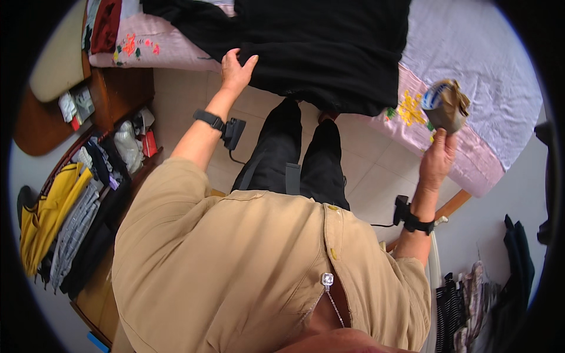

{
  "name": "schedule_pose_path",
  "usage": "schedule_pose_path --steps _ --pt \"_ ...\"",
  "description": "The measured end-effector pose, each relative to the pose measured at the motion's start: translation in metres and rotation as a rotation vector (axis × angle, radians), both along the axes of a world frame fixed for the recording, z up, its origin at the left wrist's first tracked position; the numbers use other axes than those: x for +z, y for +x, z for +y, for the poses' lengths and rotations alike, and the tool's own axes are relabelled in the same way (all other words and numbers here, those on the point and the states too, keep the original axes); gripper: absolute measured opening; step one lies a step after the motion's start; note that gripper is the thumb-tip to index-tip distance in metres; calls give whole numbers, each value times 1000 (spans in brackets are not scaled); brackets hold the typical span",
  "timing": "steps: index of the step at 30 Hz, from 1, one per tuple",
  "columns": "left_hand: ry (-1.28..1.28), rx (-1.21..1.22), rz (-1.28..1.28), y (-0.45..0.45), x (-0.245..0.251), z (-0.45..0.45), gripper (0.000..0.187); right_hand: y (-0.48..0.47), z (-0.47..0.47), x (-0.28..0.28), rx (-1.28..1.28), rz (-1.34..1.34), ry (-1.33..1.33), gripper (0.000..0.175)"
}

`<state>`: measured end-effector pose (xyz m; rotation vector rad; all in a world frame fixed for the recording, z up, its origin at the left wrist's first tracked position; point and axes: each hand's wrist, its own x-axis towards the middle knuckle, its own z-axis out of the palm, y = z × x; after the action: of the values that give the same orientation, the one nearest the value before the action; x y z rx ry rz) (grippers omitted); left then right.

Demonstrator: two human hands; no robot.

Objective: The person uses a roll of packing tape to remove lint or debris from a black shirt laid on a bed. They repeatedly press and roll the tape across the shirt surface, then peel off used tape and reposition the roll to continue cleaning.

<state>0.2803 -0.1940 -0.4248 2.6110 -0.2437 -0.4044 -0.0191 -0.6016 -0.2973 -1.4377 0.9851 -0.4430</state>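
Observation:
A black garment (pixel 326 57) lies spread over the side of a bed and hangs past its edge. My left hand (pixel 237 70) is at the garment's left edge, thumb and fingers apart, with nothing held; whether it touches the cloth I cannot tell. On the right, my right hand (pixel 437 159) is closed on the lower end of a roll of brown tape (pixel 446 106), its side showing white and blue. The roll is raised near the bed's embroidered pink border (pixel 476 163), right of the garment.
Dark red and other folded clothes (pixel 106 26) lie at the bed's left end. Left stand a wooden cabinet (pixel 126 90) and a rack with a yellow garment (pixel 57 212). More clothes (pixel 468 300) hang at lower right. Tiled floor (pixel 371 172) shows around my legs.

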Motion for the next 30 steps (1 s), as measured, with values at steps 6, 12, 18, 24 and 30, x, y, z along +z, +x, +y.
schedule_pose_path --steps 6,12,18,24,30 --pt "-57 -89 222 31 -28 18 41 132 106 -35 774 -208 -571 27" --pt "-175 -77 258 34 -28 21 37 162 107 -118 723 41 30 14" --pt "-276 -41 490 44 -16 19 36 152 39 -53 63 -261 696 17" --pt "-302 -17 682 52 -31 33 37 205 165 -80 955 -256 -293 14" --pt "-276 -68 542 51 -40 34 39 213 189 -127 1228 -210 -501 27"
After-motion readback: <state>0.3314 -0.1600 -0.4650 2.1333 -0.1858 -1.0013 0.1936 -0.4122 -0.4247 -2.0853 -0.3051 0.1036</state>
